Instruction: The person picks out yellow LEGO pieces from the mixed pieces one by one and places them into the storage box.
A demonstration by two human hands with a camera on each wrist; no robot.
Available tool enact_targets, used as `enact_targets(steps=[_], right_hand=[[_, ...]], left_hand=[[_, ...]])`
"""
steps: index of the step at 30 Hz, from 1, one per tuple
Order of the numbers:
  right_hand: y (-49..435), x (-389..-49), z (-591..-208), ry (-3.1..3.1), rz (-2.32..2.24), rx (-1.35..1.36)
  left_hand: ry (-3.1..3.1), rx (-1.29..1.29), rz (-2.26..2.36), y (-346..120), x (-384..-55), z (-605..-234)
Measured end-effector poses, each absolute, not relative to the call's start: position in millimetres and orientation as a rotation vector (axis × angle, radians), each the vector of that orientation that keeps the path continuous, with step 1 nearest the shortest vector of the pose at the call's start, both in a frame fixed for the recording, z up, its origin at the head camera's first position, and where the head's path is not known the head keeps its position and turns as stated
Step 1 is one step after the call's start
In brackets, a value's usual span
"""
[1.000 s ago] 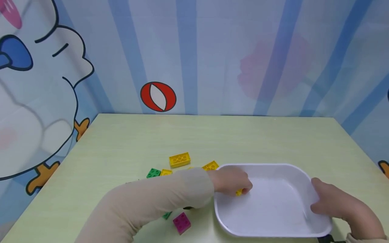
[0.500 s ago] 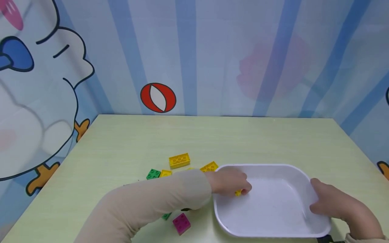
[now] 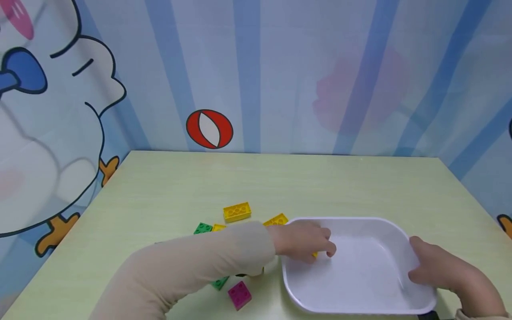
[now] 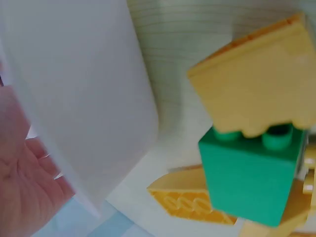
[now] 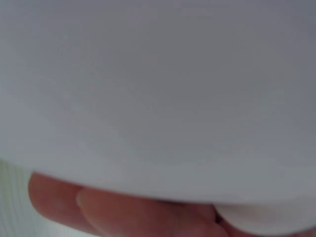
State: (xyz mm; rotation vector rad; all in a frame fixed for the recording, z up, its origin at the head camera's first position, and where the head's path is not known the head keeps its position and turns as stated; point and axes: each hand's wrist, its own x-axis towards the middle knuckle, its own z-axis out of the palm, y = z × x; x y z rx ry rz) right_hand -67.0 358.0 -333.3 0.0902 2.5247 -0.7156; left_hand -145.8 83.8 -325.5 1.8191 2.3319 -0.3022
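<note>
My left hand (image 3: 306, 240) reaches over the left rim into a white plastic tray (image 3: 360, 266), fingers spread apart. A small part of a yellow building brick (image 3: 315, 254) shows under the fingers; the hand hides the rest. In the left wrist view, the loosely bent fingers (image 4: 42, 173) are partly behind the tray wall (image 4: 89, 98). My right hand (image 3: 440, 264) grips the tray's right rim. Fingers (image 5: 128, 212) of that hand show below the tray's pale side in the right wrist view.
Left of the tray lie several bricks: a yellow one (image 3: 237, 212), another yellow one (image 3: 276, 220), a green one (image 3: 203, 228) and a magenta one (image 3: 240, 295). My left sleeve covers part of the pile. A green brick (image 4: 247, 177) shows close in the left wrist view.
The left hand's fingers have loosened and spread around the yellow brick they were pinching in the tray. The right hand and the tray stay in place.
</note>
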Motion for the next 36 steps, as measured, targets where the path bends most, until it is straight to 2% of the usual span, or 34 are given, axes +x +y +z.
enact_targets(steps=[10, 36], right_hand=[[360, -67, -336, 2.554, -0.693, 0.077], [363, -63, -339, 2.634, -0.756, -0.049]], left_hand=[[2.303, 1.755, -0.232, 68, -142, -306], [2.382, 1.516, -0.207, -13, -130, -279]])
